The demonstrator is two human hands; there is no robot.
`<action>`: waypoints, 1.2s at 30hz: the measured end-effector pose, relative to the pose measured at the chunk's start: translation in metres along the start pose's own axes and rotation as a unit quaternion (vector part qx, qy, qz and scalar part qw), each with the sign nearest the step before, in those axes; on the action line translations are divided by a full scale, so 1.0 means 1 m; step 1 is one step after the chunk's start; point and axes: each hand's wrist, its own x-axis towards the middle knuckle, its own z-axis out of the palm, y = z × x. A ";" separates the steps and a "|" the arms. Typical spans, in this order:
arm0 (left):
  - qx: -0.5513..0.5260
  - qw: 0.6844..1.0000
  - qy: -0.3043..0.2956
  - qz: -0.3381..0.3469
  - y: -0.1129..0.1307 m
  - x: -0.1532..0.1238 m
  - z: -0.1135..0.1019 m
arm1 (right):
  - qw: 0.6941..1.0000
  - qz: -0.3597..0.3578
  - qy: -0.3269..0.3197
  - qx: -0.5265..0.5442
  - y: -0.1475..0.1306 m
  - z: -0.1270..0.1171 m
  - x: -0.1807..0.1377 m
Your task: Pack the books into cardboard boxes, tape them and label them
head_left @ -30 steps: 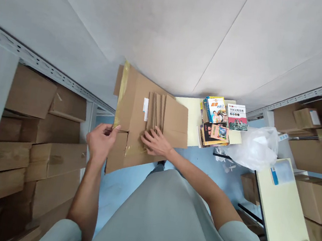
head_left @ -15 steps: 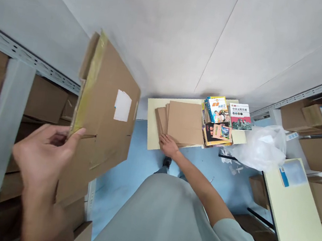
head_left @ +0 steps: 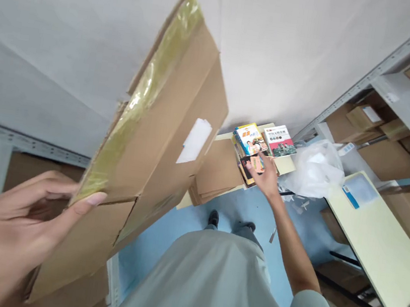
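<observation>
My left hand point(head_left: 26, 230) pinches the edge of a flattened cardboard box point(head_left: 169, 138), thumb on the near face. Shiny yellowish tape runs along that edge, and a torn white label is stuck on the panel. My right hand point(head_left: 264, 177), fingers spread, is over the front stack of books point(head_left: 247, 167); whether it touches them I cannot tell. Behind it are a book with a yellow and blue cover point(head_left: 249, 135) and a white and pink book point(head_left: 280, 143). Left of the books, flat cardboard sheets point(head_left: 221, 168) lie piled, partly hidden by the held box.
A pale yellow table point(head_left: 285, 164) carries the books. To the right are a clear plastic bag point(head_left: 319, 169) and a second pale table point(head_left: 375, 243). Shelves with cardboard boxes point(head_left: 387, 159) line both sides. My feet point(head_left: 213, 218) stand on a blue floor.
My right hand has left the cardboard sheets and moved right, over the books, its fingers spreading. The box in my left hand appears larger and closer, and the view has turned.
</observation>
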 end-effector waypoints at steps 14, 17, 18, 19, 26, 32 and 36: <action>-0.248 0.786 -0.272 0.496 0.188 0.068 0.215 | 0.960 -0.043 0.278 0.013 0.004 -0.377 -0.105; -0.254 0.736 -0.295 0.554 0.249 0.054 0.274 | 0.941 0.031 0.330 0.063 0.045 -0.426 -0.161; -0.253 0.734 -0.299 0.555 0.270 0.048 0.297 | 0.931 0.064 0.352 0.074 0.059 -0.440 -0.181; -0.246 0.738 -0.304 0.550 0.292 0.041 0.322 | 0.917 0.094 0.377 0.083 0.073 -0.452 -0.200; -0.276 0.822 -0.220 0.446 0.412 -0.030 0.491 | 0.821 0.223 0.515 0.104 0.139 -0.512 -0.323; -0.352 0.849 -0.321 0.230 0.430 -0.074 0.618 | 0.735 0.267 0.617 0.085 0.176 -0.543 -0.393; -0.363 0.797 -0.453 0.168 0.454 -0.088 0.692 | 0.693 0.284 0.655 0.099 0.207 -0.551 -0.411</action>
